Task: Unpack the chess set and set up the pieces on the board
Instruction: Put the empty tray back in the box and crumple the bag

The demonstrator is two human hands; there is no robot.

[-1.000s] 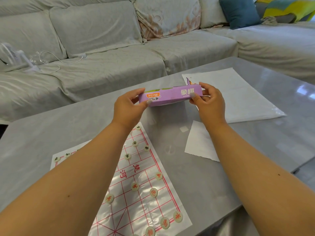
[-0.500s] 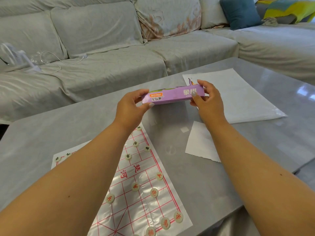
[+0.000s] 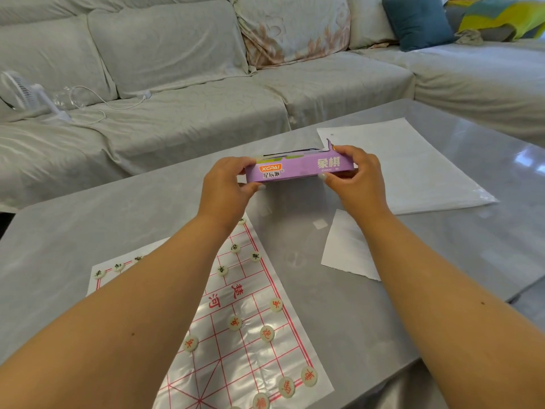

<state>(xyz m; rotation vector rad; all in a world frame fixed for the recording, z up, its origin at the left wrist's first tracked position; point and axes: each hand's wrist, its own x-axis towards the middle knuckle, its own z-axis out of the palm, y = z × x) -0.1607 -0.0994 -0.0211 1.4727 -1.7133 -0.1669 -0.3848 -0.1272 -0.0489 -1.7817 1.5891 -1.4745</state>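
A flat purple chess box [image 3: 298, 169] hangs in the air above the grey table [image 3: 339, 314], held level between both hands. My left hand [image 3: 227, 190] grips its left end, thumb underneath. My right hand [image 3: 356, 178] grips its right end, where a torn flap sticks up. Below my left arm lies the plastic chess board [image 3: 244, 343] with red grid lines. Several round cream pieces stand on it, red-lettered ones [image 3: 308, 376] near me and dark-lettered ones [image 3: 235, 248] on the far side. My left forearm hides part of the board.
A large white sheet [image 3: 413, 169] lies on the table behind the box, and a smaller torn white paper [image 3: 345, 252] lies to the right of the board. A grey sofa [image 3: 191, 113] runs behind the table, with a small white fan [image 3: 26, 93] at the left.
Both hands have lowered the box a little and tilted it, so its purple front face shows more. The board and pieces have not moved.
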